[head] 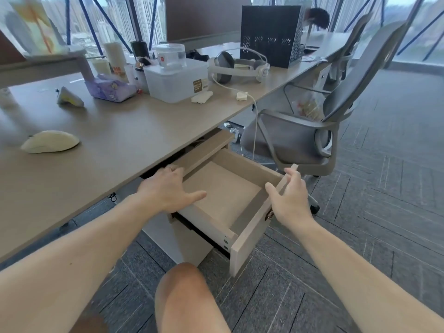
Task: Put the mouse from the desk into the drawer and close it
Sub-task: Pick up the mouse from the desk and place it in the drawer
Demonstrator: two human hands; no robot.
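A cream-coloured mouse [50, 141] lies on the desk [115, 140] at the left, untouched. Under the desk edge the beige drawer [249, 243] stands pulled out, and its inside looks bare. My left hand [168, 191] rests with spread fingers on the drawer's left side wall, close to the desk's underside. My right hand [289, 198] grips the top edge of the drawer front, thumb inside and fingers over the outside.
A clear plastic box [176, 81], a purple tissue pack [110, 88], a headset [236, 66] and a black mesh organiser [271, 34] crowd the desk's back. A grey office chair [319, 131] stands right of the drawer. My knee [185, 292] is below it.
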